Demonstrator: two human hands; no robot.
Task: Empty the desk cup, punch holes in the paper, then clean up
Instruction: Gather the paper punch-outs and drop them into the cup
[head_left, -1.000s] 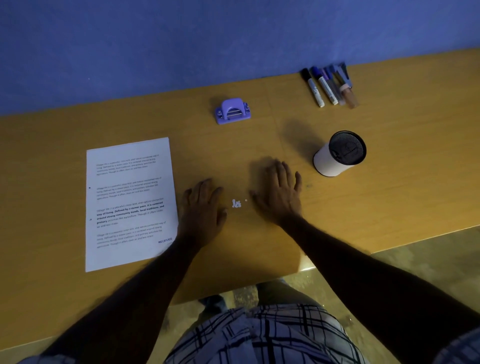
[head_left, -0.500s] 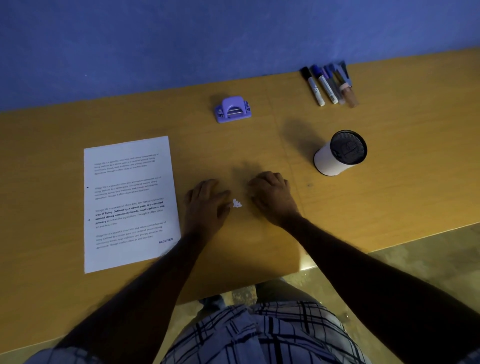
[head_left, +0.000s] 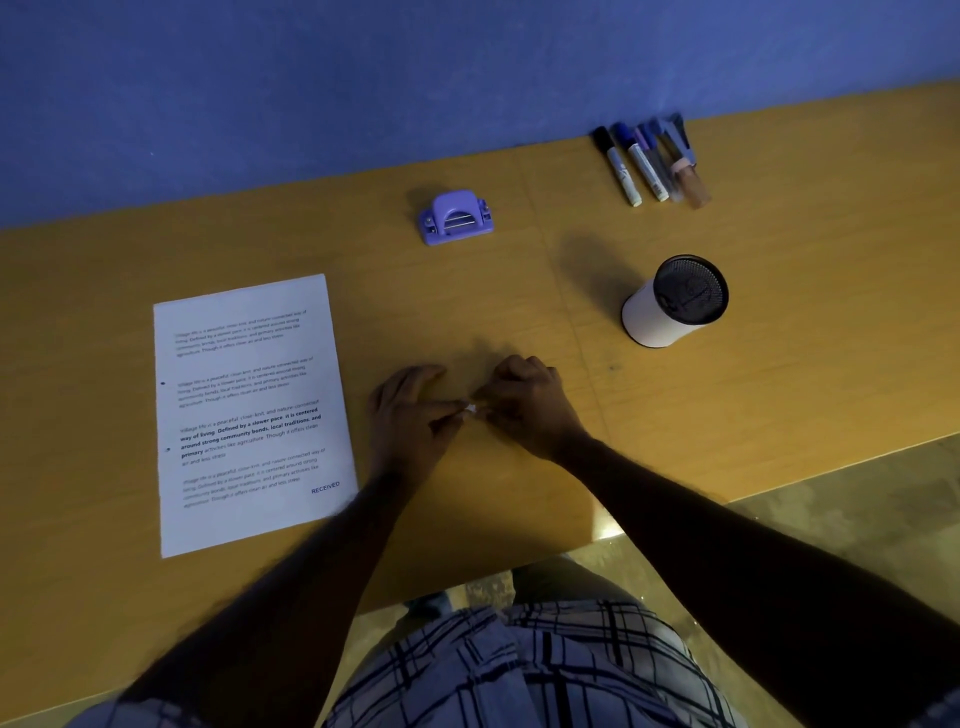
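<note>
Wooden desk (head_left: 779, 374), blue wall behind. Paper (head_left: 249, 410) lies flat at left, two holes at its left edge. Left hand (head_left: 410, 415) beside it, fingers straight, thumb at the chads (head_left: 471, 410). Punch (head_left: 456, 218) stands further back. Right hand (head_left: 530, 405), fingers curled, pinches the chads. Markers (head_left: 644, 161) lie by the wall, and the cup (head_left: 654, 317) stands in front of them.

blue wall (head_left: 363, 78) up at 12 o'clock, wood desk (head_left: 779, 389) thru the middle, plaid fabric (head_left: 519, 675) at 6, mottled floor (head_left: 883, 493) approx 4 o'clock
</note>
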